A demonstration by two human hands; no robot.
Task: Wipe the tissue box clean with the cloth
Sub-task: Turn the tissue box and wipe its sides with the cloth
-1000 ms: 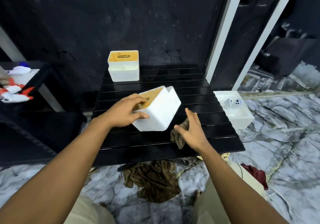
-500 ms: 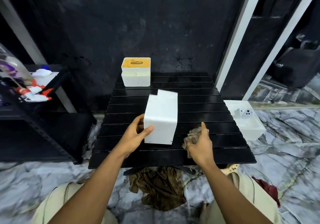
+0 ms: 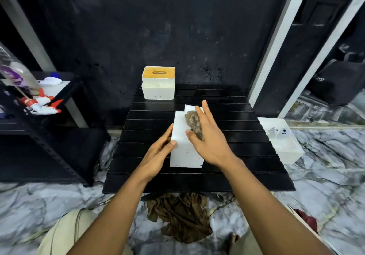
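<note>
The right hand holds the wadded brown cloth between the thumb at its near end and the long fingers laid over its right side, pressing it down onto the upward face of the box. The left hand grips the same box from its left, with the fingers along the side wall and the thumb hooked over onto the top face near the middle of its length. The box is white and lies lengthwise away from the person, with small dark specks on the near half of its face; the cloth sits on its far half. It rests on the middle slats of the black table. At the table's far edge, well apart from the hands, stands a second box, white with an orange slotted top. On the marble floor under the table's near edge lies a crumpled brown rag. To the right of the table a white tub stands on the floor with small white items inside. To the left a black shelf carries spray bottles with red and white triggers.
</note>
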